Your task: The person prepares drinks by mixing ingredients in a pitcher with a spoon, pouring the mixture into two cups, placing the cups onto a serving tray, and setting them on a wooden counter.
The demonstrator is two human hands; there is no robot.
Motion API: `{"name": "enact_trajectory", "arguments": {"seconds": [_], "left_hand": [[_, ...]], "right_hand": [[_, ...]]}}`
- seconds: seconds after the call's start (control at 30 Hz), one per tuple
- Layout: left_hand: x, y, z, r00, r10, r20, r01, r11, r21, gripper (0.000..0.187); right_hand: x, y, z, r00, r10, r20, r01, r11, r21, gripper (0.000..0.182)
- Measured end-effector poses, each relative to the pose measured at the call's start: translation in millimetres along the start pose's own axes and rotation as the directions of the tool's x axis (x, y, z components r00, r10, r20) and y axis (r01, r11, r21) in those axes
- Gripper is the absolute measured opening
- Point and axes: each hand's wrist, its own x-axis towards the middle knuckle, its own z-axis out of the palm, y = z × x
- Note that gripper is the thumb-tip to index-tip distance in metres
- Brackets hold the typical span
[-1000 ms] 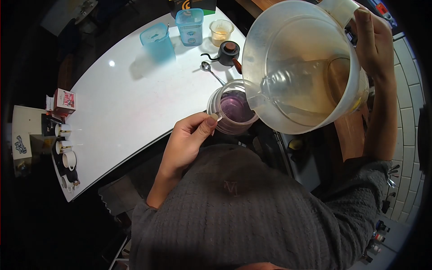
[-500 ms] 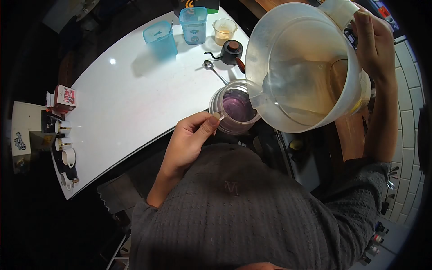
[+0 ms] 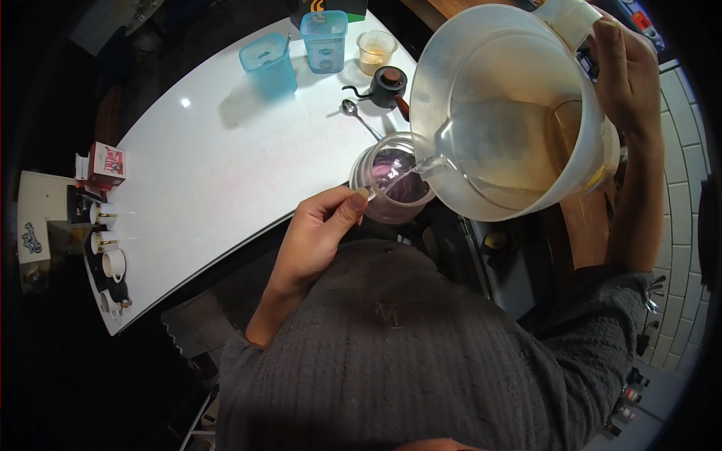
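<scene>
Glossy white counter [image 3: 226, 173] — pale tiled wall [image 3: 679, 184]

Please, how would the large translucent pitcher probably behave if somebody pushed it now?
The pitcher would likely slosh or spill: it is tilted, with liquid pouring from its spout. It may twist, since only the right hand grips its handle. Its cloudy wall looks plastic, so it probably won't shatter.

Black kettle [image 3: 385, 92] near a spoon [image 3: 350, 108] — red-and-white box [image 3: 107, 165] near white mugs [image 3: 113, 263].

Café-like kitchen: white counter [image 3: 218, 195], cups [image 3: 113, 263], kettle [image 3: 386, 92], tiled wall [image 3: 681, 173].
</scene>
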Motion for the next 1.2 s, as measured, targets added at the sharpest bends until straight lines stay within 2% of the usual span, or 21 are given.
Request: {"name": "enact_trajectory", "arguments": {"seconds": [0.43,1.2], "left_hand": [[9.4,-20.6,-11.2,0.999,0.014,0.041,-0.008,0.987,-0.159,0.029],[4.8,-5.8,-8.8,0.998,0.057,-0.024,-0.058,0.998,-0.038,0.031]], "right_hand": [[0.1,-1.0,2.1,0.999,0.002,0.043,-0.003,1.0,0.023,0.047],[-5.0,6.4,3.0,0.999,0.044,0.028,-0.046,0.998,0.046,0.048]]}}
